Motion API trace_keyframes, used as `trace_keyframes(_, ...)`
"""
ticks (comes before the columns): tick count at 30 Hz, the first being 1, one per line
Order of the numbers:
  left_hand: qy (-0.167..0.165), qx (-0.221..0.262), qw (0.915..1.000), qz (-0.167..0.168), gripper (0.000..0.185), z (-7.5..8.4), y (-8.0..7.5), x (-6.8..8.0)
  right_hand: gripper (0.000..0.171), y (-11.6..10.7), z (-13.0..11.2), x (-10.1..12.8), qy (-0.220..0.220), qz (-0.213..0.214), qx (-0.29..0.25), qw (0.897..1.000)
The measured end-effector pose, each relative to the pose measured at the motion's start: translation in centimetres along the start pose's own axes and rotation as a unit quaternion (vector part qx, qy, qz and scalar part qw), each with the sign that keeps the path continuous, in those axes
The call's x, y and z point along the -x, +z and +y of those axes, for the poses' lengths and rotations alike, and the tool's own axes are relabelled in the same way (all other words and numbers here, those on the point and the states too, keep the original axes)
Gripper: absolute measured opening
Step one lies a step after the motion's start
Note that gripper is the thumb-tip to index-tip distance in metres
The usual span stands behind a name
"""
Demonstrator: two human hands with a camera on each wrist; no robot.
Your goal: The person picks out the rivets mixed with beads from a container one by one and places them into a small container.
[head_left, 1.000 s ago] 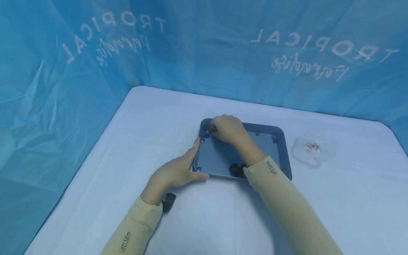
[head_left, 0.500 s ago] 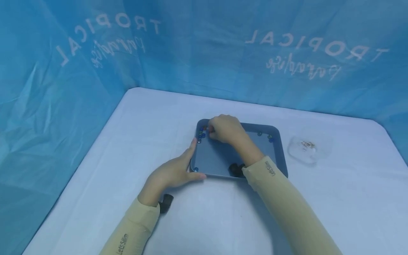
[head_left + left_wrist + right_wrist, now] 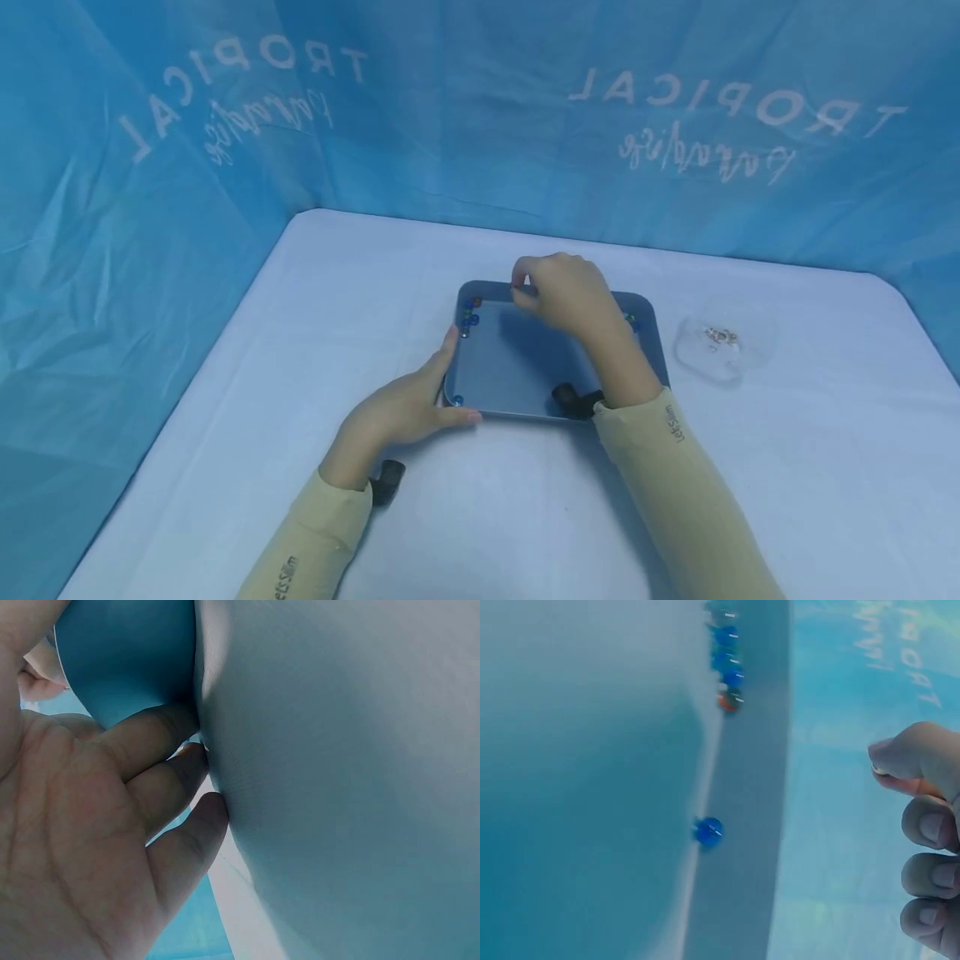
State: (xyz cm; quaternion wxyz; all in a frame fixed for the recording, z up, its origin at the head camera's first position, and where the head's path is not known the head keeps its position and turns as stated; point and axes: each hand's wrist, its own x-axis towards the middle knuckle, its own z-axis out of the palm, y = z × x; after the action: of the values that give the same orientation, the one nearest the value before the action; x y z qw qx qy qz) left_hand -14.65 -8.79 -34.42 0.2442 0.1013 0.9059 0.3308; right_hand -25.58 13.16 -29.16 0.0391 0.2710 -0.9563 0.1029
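My left hand [image 3: 397, 408] rests at the near-left corner of a shallow grey tray [image 3: 517, 358], thumb along the front wall and fingers along the left wall. In the left wrist view its fingertips touch the table beside the tray. Over the tray's back wall, my right hand [image 3: 566, 292] pinches a tiny pale thing [image 3: 877, 771] between thumb and forefinger, its other fingers curled in. Fingertips cover most of it, so I cannot tell its kind. Blue and orange glass marbles [image 3: 472, 319] cluster in the far-left corner; one blue marble [image 3: 709, 832] sits apart along the wall.
A clear plastic box [image 3: 708, 375] with several small shiny pieces [image 3: 722, 336] stands right of the tray. Another marble [image 3: 457, 401] lies in the near-left corner. Blue printed curtains [image 3: 480, 125] hang behind the white-covered table [image 3: 510, 500].
My right hand has lifted out of the tray's far-left corner and moved right, over the back wall. My left hand stays at the tray's corner.
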Motion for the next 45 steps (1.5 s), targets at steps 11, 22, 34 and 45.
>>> trace_keyframes(11, 0.002, 0.006, 1.0, 0.0, 0.117, 0.4, 0.0, 0.1, 0.014, -2.0, 0.9, 1.7, 0.004, 0.034, -0.029, 0.999)
trace_keyframes(22, 0.005, 0.005, 1.0, 0.002, 0.115, 0.5, 0.1, 0.2, 0.013, -3.7, 2.6, 3.7, 0.023, 0.065, -0.058, 0.996)
trace_keyframes(34, -0.011, 0.005, 0.9999, -0.003, 0.115, 0.7, 0.2, 0.4, 0.018, -5.8, 5.3, 5.8, 0.07, 0.078, -0.087, 0.991)
trace_keyframes(45, -0.009, 0.004, 0.9999, -0.003, 0.116, 0.6, 0.3, 0.2, 0.024, -7.7, 7.8, 8.1, 0.149, 0.103, -0.122, 0.976)
